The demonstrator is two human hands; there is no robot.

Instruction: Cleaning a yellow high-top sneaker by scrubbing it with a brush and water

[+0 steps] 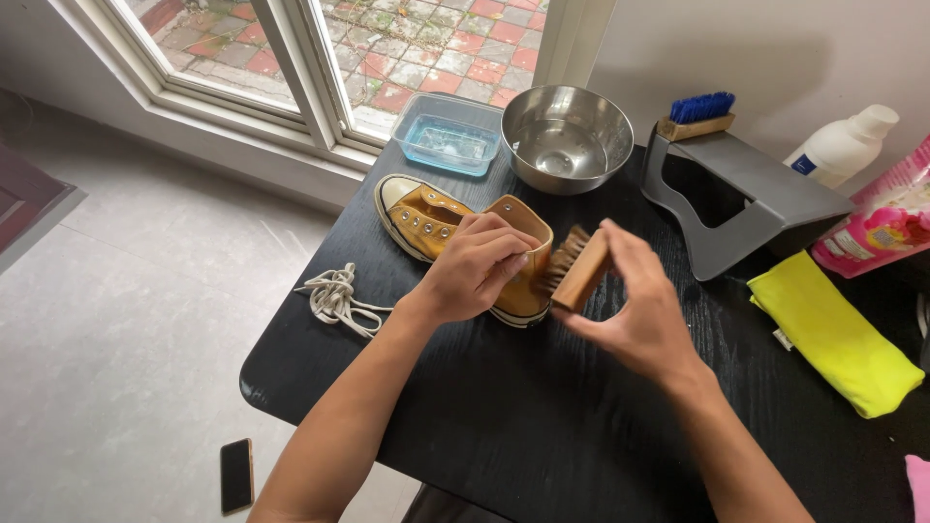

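Observation:
A mustard-brown high-top canvas shoe with a white rubber toe lies on the black table, its laces removed. My left hand grips the shoe at its ankle collar. My right hand holds a small wooden brush with brown bristles, pressed against the shoe's heel side.
Loose white laces lie near the table's left edge. At the back stand a clear plastic tub of water, a steel bowl, a grey stand bearing a blue-bristled brush, a white bottle, a pink pouch and a yellow cloth. A phone lies on the floor.

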